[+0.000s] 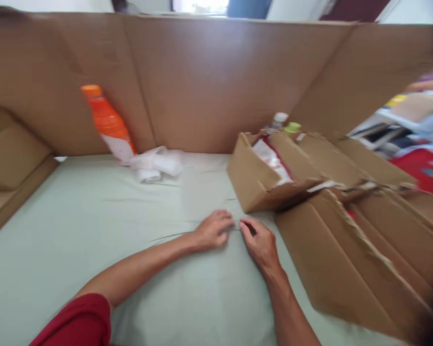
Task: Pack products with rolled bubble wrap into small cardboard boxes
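A pale green cloth covers the surface in front of me. My left hand rests low over it near the middle, with its fingers smeared by motion. Just to its right, my right hand has thumb and forefinger brought together in a pinch at the cloth. Whatever sits between those fingertips is too small to make out. Thin creases run through the cloth between the two hands and off to the left of my left wrist.
Cardboard boxes stand along the right, one holding a white and red packet. An orange bottle leans against the tall cardboard wall, beside crumpled white plastic. Another cardboard box is at the left.
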A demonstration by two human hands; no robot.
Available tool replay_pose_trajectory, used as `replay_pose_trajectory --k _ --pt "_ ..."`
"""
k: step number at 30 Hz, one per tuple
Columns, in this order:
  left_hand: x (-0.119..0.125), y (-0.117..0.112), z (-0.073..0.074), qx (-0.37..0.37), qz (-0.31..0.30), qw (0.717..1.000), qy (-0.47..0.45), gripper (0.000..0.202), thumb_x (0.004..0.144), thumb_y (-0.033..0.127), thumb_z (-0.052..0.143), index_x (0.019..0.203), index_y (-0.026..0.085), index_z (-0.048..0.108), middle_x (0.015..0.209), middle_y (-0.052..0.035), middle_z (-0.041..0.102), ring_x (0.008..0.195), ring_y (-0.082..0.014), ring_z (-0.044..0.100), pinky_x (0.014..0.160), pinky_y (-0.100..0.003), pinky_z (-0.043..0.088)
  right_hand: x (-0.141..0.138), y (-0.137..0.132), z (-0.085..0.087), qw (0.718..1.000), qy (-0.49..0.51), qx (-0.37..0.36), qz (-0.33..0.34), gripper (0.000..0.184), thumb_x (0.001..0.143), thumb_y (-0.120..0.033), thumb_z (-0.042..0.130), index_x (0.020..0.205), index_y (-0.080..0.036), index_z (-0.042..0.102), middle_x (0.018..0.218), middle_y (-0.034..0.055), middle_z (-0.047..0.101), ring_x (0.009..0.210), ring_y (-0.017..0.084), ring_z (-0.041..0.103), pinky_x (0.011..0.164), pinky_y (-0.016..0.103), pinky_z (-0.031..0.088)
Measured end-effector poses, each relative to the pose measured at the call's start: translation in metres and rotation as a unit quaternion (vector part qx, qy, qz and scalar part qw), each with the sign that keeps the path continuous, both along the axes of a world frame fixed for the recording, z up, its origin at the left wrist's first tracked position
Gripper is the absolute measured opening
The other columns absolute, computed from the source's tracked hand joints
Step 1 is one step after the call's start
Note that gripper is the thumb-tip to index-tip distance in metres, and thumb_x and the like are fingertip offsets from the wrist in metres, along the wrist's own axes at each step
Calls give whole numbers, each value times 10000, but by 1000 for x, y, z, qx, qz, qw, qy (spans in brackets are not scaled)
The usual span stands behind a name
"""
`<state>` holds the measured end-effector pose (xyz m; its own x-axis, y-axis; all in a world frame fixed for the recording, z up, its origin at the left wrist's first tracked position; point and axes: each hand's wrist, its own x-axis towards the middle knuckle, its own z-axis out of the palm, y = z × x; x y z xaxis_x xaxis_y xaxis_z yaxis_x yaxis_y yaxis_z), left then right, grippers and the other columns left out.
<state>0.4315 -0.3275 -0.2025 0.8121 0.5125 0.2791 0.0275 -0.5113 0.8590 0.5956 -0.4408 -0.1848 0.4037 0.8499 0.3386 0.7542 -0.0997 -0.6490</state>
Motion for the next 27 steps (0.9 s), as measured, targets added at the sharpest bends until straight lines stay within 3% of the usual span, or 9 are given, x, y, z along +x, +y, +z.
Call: replay_pose_trajectory --k 4,8,10,12,14,18,20,22,27 --pt "-79 -39 13 220 -80 965 116 386 858 219 582 1230 150 656 1459 -168 566 1436 -331 423 1227 -482 294 -16 15 -19 984 -142 20 103 334 925 -425 508 1034 -229 757 1159 104 752 1075 294 682 893 448 517" --pt "-161 -49 16 246 -62 955 155 412 907 316 578 1301 203 619 1474 -129 569 1444 -311 432 1231 -489 276 -27 22 -33 967 -216 14 133 412 940 -482 480 1162 -238 727 1293 107 699 1177 316 643 923 479 501" --pt "-206 -27 22 226 -16 963 144 396 833 287 639 1227 261 670 1405 -102 633 1378 -294 519 1195 -479 342 -32 23 -38 963 -234 6 137 443 930 -499 479 1202 -236 709 1335 115 674 1213 329 625 945 493 495" --pt "-253 14 38 216 125 958 139 351 730 234 681 1070 303 733 1235 -72 729 1212 -280 649 1098 -449 462 -38 25 -41 958 -246 4 150 463 923 -500 479 1241 -237 688 1360 119 657 1236 338 614 958 501 494" --pt "-305 64 65 223 340 902 148 250 685 263 720 933 279 754 1130 -90 751 1124 -305 681 1022 -472 521 -44 28 -44 953 -256 13 163 472 923 -496 474 1272 -241 667 1363 122 653 1232 345 619 946 506 501" --pt "-407 151 142 253 560 778 129 424 847 319 617 1218 116 654 1443 -141 562 1465 -381 361 1224 -620 201 -47 34 -47 945 -271 48 178 463 932 -497 479 1296 -255 633 1346 122 663 1179 347 651 893 510 521" --pt "-447 176 176 267 623 723 131 562 938 345 527 1397 24 490 1578 -119 404 1530 -391 178 1245 -602 67 -45 35 -47 941 -278 58 182 460 935 -499 487 1298 -254 627 1338 123 667 1157 345 663 874 506 528" --pt "-475 193 198 274 659 686 141 636 933 317 555 1458 -3 393 1604 -126 358 1529 -401 154 1238 -603 13 -44 35 -46 940 -285 56 182 463 937 -500 494 1301 -248 629 1334 121 671 1160 342 664 870 499 533" --pt "-496 209 208 245 693 658 165 630 837 210 646 1410 17 468 1347 -141 616 1406 -497 382 1133 -749 196 -49 33 -39 942 -291 39 164 433 950 -500 492 1243 -236 669 1310 117 687 1160 322 670 879 479 541"
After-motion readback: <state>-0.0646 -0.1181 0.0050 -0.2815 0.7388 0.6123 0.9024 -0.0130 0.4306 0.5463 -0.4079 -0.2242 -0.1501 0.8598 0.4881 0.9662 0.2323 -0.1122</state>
